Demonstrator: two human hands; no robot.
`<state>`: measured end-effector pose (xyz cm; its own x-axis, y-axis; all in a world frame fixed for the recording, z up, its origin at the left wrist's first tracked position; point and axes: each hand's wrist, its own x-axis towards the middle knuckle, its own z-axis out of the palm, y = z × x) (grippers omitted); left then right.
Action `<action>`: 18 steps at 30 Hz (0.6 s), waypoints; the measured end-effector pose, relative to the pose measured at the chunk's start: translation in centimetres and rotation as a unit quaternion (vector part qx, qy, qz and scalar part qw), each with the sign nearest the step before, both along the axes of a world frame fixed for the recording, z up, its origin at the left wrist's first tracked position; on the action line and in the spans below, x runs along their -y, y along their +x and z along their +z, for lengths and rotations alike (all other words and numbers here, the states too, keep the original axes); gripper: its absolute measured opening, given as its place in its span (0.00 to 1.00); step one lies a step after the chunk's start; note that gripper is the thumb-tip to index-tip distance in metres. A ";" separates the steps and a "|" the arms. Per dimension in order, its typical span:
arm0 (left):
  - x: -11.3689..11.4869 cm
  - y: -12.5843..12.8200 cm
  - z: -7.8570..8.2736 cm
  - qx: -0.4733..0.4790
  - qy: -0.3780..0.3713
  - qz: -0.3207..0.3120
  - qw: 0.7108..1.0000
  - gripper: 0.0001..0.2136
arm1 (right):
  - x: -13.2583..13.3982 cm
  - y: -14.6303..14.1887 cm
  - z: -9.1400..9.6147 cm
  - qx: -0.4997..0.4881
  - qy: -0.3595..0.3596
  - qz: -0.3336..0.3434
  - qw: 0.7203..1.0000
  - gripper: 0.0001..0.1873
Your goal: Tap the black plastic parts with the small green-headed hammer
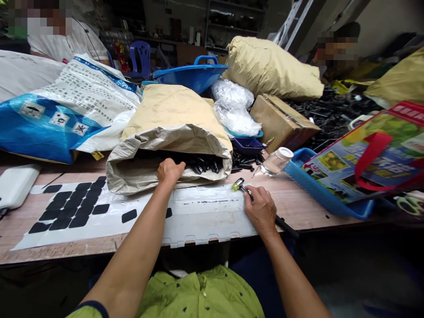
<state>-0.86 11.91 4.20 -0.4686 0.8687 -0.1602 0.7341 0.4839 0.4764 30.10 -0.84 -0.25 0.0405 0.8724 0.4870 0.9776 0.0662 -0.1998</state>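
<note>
At the mouth of a tan woven sack [180, 106] is my left hand [170, 171], its thumb pointing right and its other fingers mostly hidden behind the knuckles. Small shiny black parts [202, 165] lie inside the sack, just right of that hand. My right hand [260, 207] is closed around a small hammer [286, 227] with a black handle, a metal neck and a yellow-green face. The hammer's head rests low over a white sheet [208, 221] on the table. Black rounded-square pads [71, 203] sit in rows on a white backing sheet at left.
A clear cup [273, 161] lies tipped near a blue basket [304, 176] holding a colourful bag [371, 154]. A cardboard box [281, 119] and a blue-white sack [66, 106] stand behind. A white device [18, 185] sits at left. Two people are across the table.
</note>
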 end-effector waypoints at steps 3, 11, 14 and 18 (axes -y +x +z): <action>-0.1 0.0 -0.2 -0.008 -0.009 0.007 1.000 0.20 | 0.0 0.0 0.0 0.000 0.000 -0.003 1.000 0.13; 0.1 -0.4 0.2 0.015 -0.033 -0.008 0.999 0.22 | 0.1 0.0 0.0 -0.001 -0.003 -0.006 1.000 0.13; 0.6 -0.4 0.3 0.017 -0.035 -0.006 0.999 0.21 | 0.1 0.0 0.0 0.002 -0.006 -0.008 1.000 0.13; 1.2 -0.3 -0.1 0.014 -0.017 -0.003 1.000 0.20 | 0.1 0.0 0.0 0.003 -0.007 -0.008 1.000 0.13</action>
<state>-1.13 10.73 4.14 -0.4583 0.8652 -0.2036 0.7231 0.4961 0.4806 30.05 -0.99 -0.20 0.0519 0.8788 0.4744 0.9799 0.0467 -0.1938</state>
